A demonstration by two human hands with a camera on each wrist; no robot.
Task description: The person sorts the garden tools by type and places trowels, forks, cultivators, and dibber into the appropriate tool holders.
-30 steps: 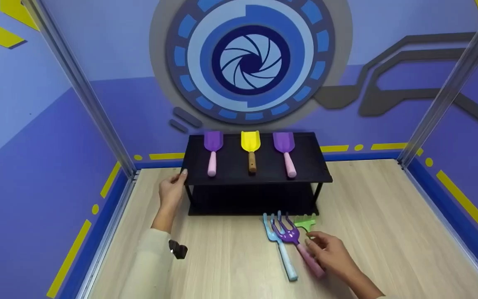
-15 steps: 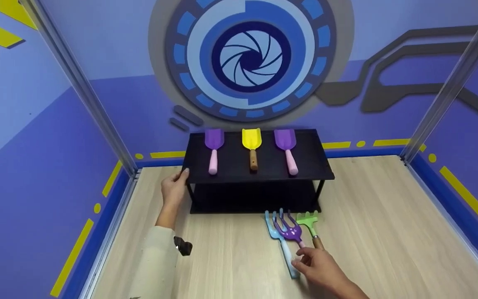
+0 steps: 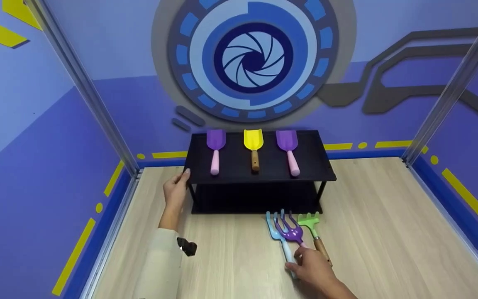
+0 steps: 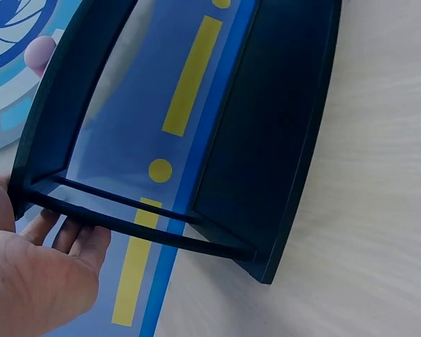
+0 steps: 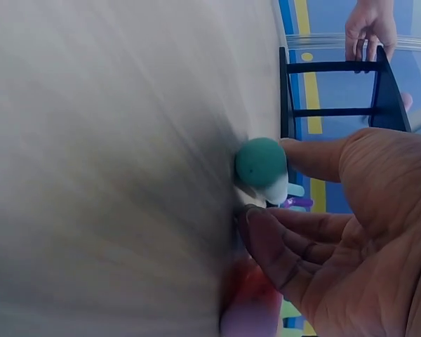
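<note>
My left hand (image 3: 175, 189) grips the left end of a black two-tier rack (image 3: 259, 176), thumb on the upper shelf's edge. In the left wrist view its fingers (image 4: 91, 246) curl under the end bar. On the table before the rack, my right hand (image 3: 313, 265) pinches the handle of a light blue hand fork (image 3: 286, 251). The handle's teal end (image 5: 261, 163) shows between thumb and fingers in the right wrist view. A purple hand fork (image 3: 293, 234) overlaps the blue one, its pink handle mostly hidden by the hand. Right of it lies a green hand rake (image 3: 313, 226) with a wooden handle.
Atop the rack lie a purple scoop (image 3: 215, 141) at left, a yellow scoop (image 3: 254, 140) in the middle and another purple scoop (image 3: 287, 141) at right. Printed panels with metal corner posts (image 3: 85, 89) enclose the wooden table (image 3: 371, 216) at the back and sides.
My right hand has let go of the green rake and moved left to the blue fork's handle. The left hand keeps its hold on the rack; the view has shifted slightly.
</note>
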